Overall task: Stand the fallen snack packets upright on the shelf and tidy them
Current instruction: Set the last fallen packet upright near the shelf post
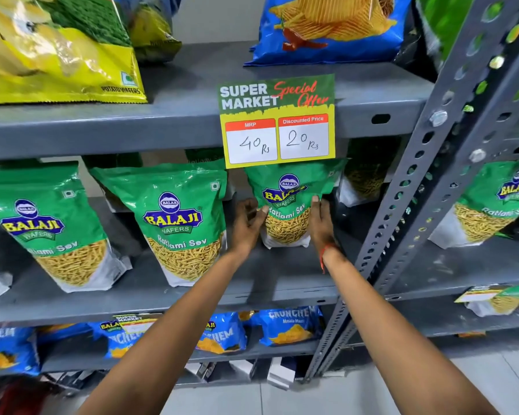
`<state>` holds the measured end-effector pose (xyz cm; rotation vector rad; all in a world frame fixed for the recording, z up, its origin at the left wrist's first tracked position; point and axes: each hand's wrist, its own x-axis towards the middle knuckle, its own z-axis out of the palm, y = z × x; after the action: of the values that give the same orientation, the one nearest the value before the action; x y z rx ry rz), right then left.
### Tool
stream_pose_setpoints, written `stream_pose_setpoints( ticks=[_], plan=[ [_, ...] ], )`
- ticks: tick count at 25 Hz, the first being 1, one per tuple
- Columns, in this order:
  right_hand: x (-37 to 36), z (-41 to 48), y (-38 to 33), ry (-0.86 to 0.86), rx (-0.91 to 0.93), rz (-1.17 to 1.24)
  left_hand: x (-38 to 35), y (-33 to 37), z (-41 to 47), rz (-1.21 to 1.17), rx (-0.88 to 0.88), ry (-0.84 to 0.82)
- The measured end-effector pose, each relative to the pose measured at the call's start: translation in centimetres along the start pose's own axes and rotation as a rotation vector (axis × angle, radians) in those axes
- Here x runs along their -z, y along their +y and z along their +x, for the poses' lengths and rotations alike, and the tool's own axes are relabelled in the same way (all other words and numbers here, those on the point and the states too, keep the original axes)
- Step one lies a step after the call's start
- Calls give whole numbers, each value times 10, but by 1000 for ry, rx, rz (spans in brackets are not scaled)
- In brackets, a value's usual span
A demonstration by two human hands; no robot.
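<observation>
Head view: both hands pressed to one green sev packet on the middle shelf, under the price card. Left hand curled on its left edge, right hand flat along its right edge, steadying it between them. Packet upright now, set back from the shelf lip. Middle packet and leftmost packet standing but leaning, probably still to straighten. More partly hidden behind; state unclear.

Your head camera sits close to the grey shelf rack, facing forward and slightly down (only one view here).
</observation>
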<state>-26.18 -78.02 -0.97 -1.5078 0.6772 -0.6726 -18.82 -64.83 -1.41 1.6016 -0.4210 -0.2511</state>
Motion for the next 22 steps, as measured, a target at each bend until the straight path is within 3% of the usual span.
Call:
stream_pose_setpoints(
  ticks=[5,14,19,22],
  plan=[
    [6,-10,10,-129,-170,-134,1,-18,-5,22,128,-243],
    [-2,-40,14,88,-235,-128,-2,-6,-47,42,174,-172],
    [13,-55,21,67,-270,-137,-3,0,-69,61,116,-194],
    [16,-58,12,133,-234,-110,-1,-5,-71,-41,197,-150]
  ],
)
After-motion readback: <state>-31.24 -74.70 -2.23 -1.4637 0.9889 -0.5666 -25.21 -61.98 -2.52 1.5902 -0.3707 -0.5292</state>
